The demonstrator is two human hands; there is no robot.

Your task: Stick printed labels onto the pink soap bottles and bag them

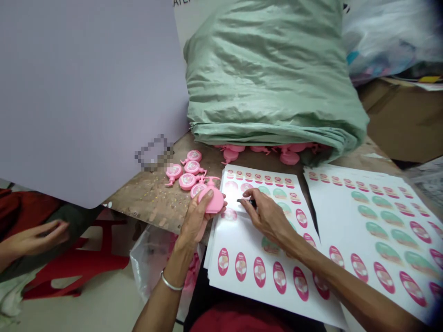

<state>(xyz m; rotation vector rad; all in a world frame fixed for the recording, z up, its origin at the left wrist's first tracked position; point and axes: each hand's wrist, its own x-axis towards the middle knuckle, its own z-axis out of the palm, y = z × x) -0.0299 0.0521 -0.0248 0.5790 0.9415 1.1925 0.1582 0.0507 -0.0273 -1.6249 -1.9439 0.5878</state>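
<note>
Bright glare whitens the sticker sheet point(238, 237) between left hand point(197, 212) and right hand point(268, 214); the plastic bag point(384, 41) beyond the right blurs.

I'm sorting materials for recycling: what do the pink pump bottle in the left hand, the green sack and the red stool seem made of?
Pink pump bottle: probably molded plastic, satin, with smooth, evenly colored sides. Green sack: perhaps woven plastic, faintly shiny with creases; the weave itself can't be made out. Red stool: likely molded plastic, smooth, with rounded cutouts.

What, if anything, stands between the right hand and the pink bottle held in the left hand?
Only fingertips of the left hand, on the edge of the pink bottle facing the right hand; nothing else visible.
</note>
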